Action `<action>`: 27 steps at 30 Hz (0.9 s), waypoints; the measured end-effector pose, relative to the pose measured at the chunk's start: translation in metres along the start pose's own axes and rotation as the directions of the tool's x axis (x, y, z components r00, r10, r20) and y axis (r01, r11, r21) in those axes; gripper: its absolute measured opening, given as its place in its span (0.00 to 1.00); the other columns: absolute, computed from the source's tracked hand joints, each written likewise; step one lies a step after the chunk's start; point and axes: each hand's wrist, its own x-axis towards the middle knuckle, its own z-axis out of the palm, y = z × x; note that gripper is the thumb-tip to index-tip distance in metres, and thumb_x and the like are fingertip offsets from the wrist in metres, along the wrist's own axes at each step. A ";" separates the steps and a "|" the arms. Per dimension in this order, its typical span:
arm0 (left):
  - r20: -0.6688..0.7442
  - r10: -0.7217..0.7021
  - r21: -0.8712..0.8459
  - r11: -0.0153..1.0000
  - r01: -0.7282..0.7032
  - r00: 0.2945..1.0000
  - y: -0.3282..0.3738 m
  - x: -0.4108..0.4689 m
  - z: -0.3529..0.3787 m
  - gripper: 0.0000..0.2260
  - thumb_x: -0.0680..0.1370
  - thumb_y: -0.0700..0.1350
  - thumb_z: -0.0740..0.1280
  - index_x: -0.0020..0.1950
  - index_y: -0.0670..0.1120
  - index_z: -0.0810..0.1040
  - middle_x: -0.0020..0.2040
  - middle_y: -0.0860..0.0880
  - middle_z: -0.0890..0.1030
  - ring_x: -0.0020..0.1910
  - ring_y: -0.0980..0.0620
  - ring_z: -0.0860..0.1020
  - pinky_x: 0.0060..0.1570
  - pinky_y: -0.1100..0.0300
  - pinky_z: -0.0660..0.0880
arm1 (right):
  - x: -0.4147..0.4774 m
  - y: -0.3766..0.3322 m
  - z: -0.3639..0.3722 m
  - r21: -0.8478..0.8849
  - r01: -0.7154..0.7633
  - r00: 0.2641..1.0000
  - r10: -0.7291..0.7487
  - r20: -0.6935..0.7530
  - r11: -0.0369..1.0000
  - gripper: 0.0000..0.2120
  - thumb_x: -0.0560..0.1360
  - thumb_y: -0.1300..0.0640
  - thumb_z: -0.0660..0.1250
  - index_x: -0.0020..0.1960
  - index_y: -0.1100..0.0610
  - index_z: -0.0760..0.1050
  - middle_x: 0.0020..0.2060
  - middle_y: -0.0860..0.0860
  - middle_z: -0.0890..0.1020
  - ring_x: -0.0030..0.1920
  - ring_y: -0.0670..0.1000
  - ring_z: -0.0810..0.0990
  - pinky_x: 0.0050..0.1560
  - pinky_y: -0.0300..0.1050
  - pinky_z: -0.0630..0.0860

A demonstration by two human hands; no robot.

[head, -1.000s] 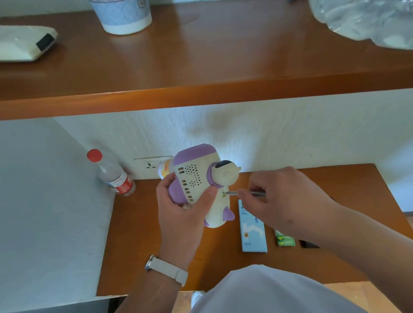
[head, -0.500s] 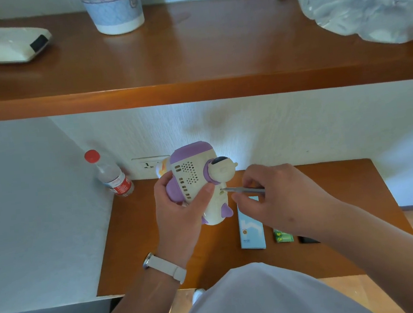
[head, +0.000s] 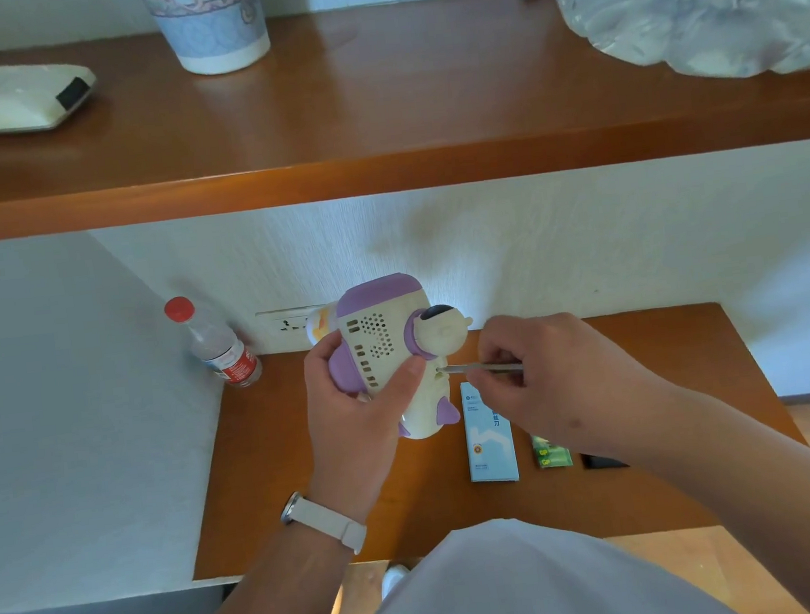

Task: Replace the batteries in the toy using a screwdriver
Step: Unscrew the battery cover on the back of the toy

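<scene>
A cream and purple toy (head: 387, 348) is held up above the low wooden table (head: 280, 470), its vented back facing me. My left hand (head: 354, 412) grips its body, thumb across the vents. My right hand (head: 540, 372) pinches a thin metal screwdriver (head: 484, 366) lying level, its tip at a small hole low on the toy's back. A green battery pack (head: 551, 451) lies on the table under my right forearm.
A blue-white box (head: 489, 435) and a small black item (head: 601, 461) lie on the table. A red-capped bottle (head: 219, 346) leans at the back left by a wall socket (head: 285, 324). The shelf (head: 372, 110) above carries a cup (head: 210, 22), a plastic bag (head: 700, 0) and a pale device (head: 1, 99).
The view has drifted slightly. Both hands hold the same grip, with the screwdriver tip staying at the toy's back.
</scene>
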 end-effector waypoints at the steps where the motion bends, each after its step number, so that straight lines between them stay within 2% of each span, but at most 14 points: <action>1: 0.001 0.001 0.001 1.000 -0.001 1.000 0.000 0.000 0.001 0.27 0.63 0.56 0.76 0.58 0.62 0.68 0.48 0.71 0.78 0.53 0.68 0.78 0.37 0.68 0.80 | -0.001 0.000 -0.001 0.009 0.006 1.000 -0.006 0.003 1.000 0.09 0.79 0.47 0.63 0.44 0.51 0.70 0.34 0.50 0.80 0.40 0.54 0.82 0.34 0.49 0.78; 4: 0.004 0.001 0.006 1.000 -0.001 1.000 0.002 -0.001 0.003 0.27 0.63 0.55 0.76 0.58 0.63 0.68 0.48 0.71 0.78 0.53 0.67 0.78 0.38 0.67 0.80 | -0.003 -0.001 -0.003 0.043 0.013 1.000 -0.012 -0.019 0.999 0.08 0.76 0.43 0.61 0.46 0.47 0.68 0.34 0.49 0.80 0.37 0.52 0.81 0.34 0.49 0.79; 7: 0.008 0.009 0.013 1.000 -0.009 1.000 0.004 -0.001 0.005 0.27 0.64 0.55 0.76 0.58 0.63 0.67 0.48 0.71 0.78 0.53 0.68 0.78 0.38 0.68 0.79 | -0.006 0.002 -0.004 0.046 0.003 0.997 0.001 -0.073 0.999 0.19 0.70 0.35 0.56 0.49 0.48 0.71 0.31 0.48 0.78 0.34 0.50 0.80 0.27 0.41 0.72; 10: 0.009 0.020 0.016 1.000 -0.020 1.000 0.005 -0.002 0.007 0.27 0.64 0.55 0.76 0.58 0.63 0.67 0.47 0.72 0.78 0.52 0.68 0.78 0.37 0.69 0.79 | -0.006 0.007 -0.003 0.006 -0.022 0.997 0.022 -0.073 1.000 0.23 0.71 0.32 0.52 0.45 0.50 0.72 0.32 0.48 0.79 0.36 0.51 0.81 0.27 0.39 0.69; 12: 0.010 0.022 0.017 1.000 -0.022 1.000 0.006 -0.002 0.007 0.27 0.65 0.55 0.76 0.59 0.63 0.67 0.47 0.72 0.78 0.53 0.68 0.78 0.37 0.69 0.79 | -0.007 0.008 -0.003 -0.018 -0.027 0.998 0.025 -0.065 0.999 0.22 0.72 0.33 0.52 0.40 0.50 0.71 0.30 0.48 0.79 0.35 0.51 0.81 0.27 0.41 0.69; 14: 0.012 0.020 0.015 1.000 -0.020 1.000 0.007 -0.002 0.008 0.27 0.65 0.55 0.76 0.59 0.64 0.67 0.47 0.72 0.78 0.53 0.68 0.78 0.37 0.69 0.79 | -0.008 0.008 -0.003 -0.052 -0.014 0.999 0.011 -0.051 0.999 0.20 0.75 0.35 0.53 0.38 0.50 0.71 0.30 0.49 0.79 0.34 0.51 0.81 0.27 0.43 0.71; 19: 0.014 0.021 0.013 1.000 -0.021 1.000 0.007 -0.003 0.009 0.27 0.65 0.55 0.76 0.59 0.64 0.67 0.47 0.71 0.78 0.53 0.67 0.78 0.38 0.68 0.79 | -0.010 0.009 -0.007 -0.035 0.029 0.998 -0.031 -0.051 0.999 0.14 0.78 0.43 0.59 0.41 0.51 0.71 0.31 0.49 0.79 0.37 0.53 0.82 0.28 0.44 0.72; 23: 0.018 0.019 0.003 1.000 -0.019 1.000 0.007 -0.003 0.012 0.27 0.65 0.55 0.76 0.59 0.62 0.68 0.49 0.70 0.78 0.54 0.66 0.78 0.38 0.68 0.80 | -0.011 0.009 -0.009 -0.006 0.044 0.997 -0.044 -0.055 0.999 0.09 0.79 0.47 0.62 0.44 0.51 0.71 0.34 0.49 0.80 0.41 0.54 0.83 0.34 0.48 0.79; 25: 0.012 0.019 0.004 1.000 -0.020 1.000 0.007 -0.003 0.013 0.27 0.65 0.55 0.76 0.59 0.62 0.68 0.48 0.70 0.78 0.54 0.66 0.78 0.38 0.68 0.79 | -0.011 0.009 -0.009 0.030 0.040 0.997 -0.038 -0.064 0.999 0.08 0.77 0.45 0.63 0.46 0.50 0.71 0.37 0.48 0.81 0.42 0.54 0.82 0.35 0.49 0.80; 27: 0.003 0.022 0.005 1.000 -0.022 1.000 0.007 -0.002 0.013 0.27 0.65 0.55 0.76 0.59 0.63 0.68 0.48 0.70 0.78 0.53 0.66 0.78 0.37 0.68 0.80 | -0.010 0.008 -0.010 0.077 0.027 0.996 -0.021 -0.081 0.997 0.14 0.73 0.39 0.60 0.49 0.48 0.70 0.37 0.45 0.79 0.41 0.52 0.81 0.33 0.44 0.78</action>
